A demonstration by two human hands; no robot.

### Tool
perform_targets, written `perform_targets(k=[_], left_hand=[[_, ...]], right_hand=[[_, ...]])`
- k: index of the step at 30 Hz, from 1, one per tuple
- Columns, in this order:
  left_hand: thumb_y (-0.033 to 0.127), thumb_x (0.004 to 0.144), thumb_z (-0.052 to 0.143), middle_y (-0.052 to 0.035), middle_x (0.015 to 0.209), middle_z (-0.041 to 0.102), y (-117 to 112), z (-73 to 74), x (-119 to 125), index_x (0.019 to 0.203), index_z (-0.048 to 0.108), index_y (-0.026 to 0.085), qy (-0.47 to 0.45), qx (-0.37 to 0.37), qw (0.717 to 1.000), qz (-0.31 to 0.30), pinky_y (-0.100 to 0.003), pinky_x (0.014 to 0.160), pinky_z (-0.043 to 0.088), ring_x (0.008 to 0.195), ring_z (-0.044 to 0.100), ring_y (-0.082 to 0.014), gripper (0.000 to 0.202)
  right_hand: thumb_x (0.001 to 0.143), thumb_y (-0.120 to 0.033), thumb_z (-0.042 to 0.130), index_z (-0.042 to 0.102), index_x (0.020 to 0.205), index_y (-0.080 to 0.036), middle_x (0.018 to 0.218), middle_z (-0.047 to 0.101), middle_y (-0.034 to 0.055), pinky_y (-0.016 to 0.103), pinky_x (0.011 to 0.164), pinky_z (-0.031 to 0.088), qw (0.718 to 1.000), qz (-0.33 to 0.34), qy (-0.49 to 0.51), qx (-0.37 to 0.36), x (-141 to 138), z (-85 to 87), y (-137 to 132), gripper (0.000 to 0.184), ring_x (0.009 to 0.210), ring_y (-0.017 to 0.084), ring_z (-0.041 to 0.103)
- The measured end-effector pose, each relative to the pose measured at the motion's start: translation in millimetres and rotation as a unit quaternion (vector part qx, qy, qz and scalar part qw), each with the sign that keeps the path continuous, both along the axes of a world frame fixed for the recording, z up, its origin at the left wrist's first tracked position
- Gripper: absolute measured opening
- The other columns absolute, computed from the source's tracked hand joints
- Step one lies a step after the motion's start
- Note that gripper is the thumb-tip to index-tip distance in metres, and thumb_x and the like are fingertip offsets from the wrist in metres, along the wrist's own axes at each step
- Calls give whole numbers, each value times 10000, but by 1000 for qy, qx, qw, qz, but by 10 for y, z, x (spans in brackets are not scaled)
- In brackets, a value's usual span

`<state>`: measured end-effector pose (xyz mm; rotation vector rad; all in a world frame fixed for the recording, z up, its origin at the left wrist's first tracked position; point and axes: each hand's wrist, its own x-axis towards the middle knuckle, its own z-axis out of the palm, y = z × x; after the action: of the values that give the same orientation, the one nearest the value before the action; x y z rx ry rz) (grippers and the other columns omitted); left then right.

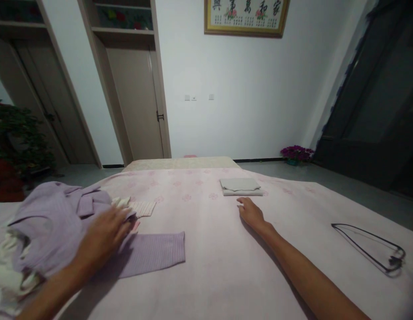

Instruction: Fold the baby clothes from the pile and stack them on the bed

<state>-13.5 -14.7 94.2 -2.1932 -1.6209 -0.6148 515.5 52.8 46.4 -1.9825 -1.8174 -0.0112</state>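
A heap of clothes lies at the left of the bed, with a lavender garment (56,222) bunched on top. Over the right side of this heap is my left hand (105,233), slightly blurred, its fingers stretched out and touching the cloth. A ribbed lavender piece (156,253) spreads flat beside it, and a cream striped cloth (143,208) pokes out beyond the fingers. My right hand (251,214) holds nothing, its fingers loosely bent and apart. Just in front of it rests a neatly folded grey-beige cloth (241,185).
A pale pink flowered sheet (206,275) covers the bed. On its right lies a black wire hanger (369,249). White and cream clothes (13,271) stick out under the heap. Beyond are a beige door (135,98), a wall and purple flowers (297,154) on the floor.
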Motion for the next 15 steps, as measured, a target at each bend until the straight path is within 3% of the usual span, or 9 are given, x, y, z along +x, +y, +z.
perform_targets(k=[1,3,5,7,9,11,15], left_hand=[[409,928,498,-79,1422,601,-65,-171,179,1312,631,322,0,-52,997,-64,-538,1167,354,1383,473,-330,415],[433,841,637,-22,1455,581,-185,-503,442,1311,626,432,15,-121,982,-141,-607,1185,297,1391,461,-362,470],[358,857,614,-27,1427,604,-257,-730,554,1307,626,415,-4,-138,979,-152,-596,1175,320,1343,516,-336,453],[287,893,537,-48,1343,652,-263,-809,564,1234,658,363,-38,-146,979,-135,-507,1097,437,1237,595,-287,369],[238,914,459,-59,1207,689,-215,-773,553,1130,673,324,-68,-167,977,-116,-397,946,528,1086,652,-243,316],[184,885,419,-55,1056,691,-144,-676,554,1032,666,298,-72,-194,973,-103,-338,804,538,933,668,-224,308],[173,823,415,-44,950,652,-4,-323,336,880,640,277,-61,-176,981,-56,-331,757,490,856,643,-230,254]], right_hand=[[926,-150,443,593,1290,-202,1368,591,75,291,946,446,1000,-5,-20,-2,0,13,92,397,1182,188,591],[923,-136,447,603,1279,-205,1376,579,82,301,941,451,999,-6,-46,-8,-8,30,262,394,1186,200,589],[910,-123,467,651,1201,-209,1403,561,88,314,930,458,998,5,-59,-16,-21,39,408,355,1163,217,603],[891,-113,495,696,1106,-194,1448,532,106,334,930,462,997,18,-74,-26,-36,45,524,305,1131,238,620],[868,-89,514,720,1056,-165,1469,517,142,361,953,457,996,23,-85,-32,-54,50,608,289,1116,264,628],[856,-57,498,729,1061,-141,1450,535,177,388,978,450,995,21,-90,-32,-66,62,665,320,1122,286,628],[877,-61,458,738,1069,-121,1310,638,199,380,966,463,996,8,-83,-21,-40,168,725,344,1111,290,634]])
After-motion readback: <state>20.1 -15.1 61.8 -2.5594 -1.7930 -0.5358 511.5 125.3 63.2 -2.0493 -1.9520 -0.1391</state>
